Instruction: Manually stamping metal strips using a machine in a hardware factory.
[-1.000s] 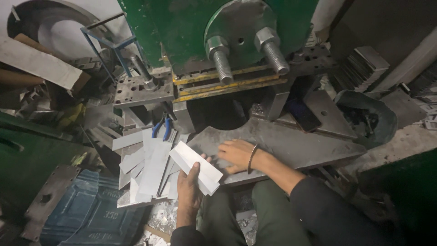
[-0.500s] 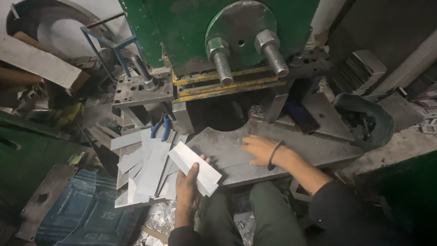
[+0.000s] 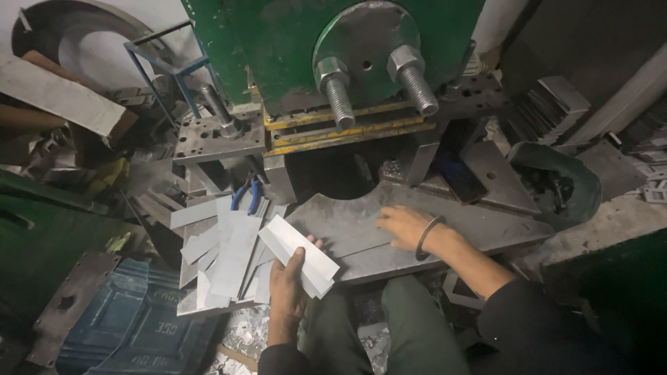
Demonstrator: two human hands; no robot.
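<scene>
Metal strips (image 3: 300, 255) unmoved in left hand (image 3: 287, 292), right hand (image 3: 405, 227) shifted right

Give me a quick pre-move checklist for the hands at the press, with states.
1. Left hand grips the small stack of metal strips: ok.
2. Right hand lies flat on the grey steel plate, holding nothing: ok.
3. Both hands outside the dark opening under the green press: ok.
4. Loose strip pile beside the left hand, fanned and uneven: not ok.
5. Blue-handled pliers lie behind the pile, clear of both hands: ok.
6. Whether the press is running: cannot tell.
</scene>
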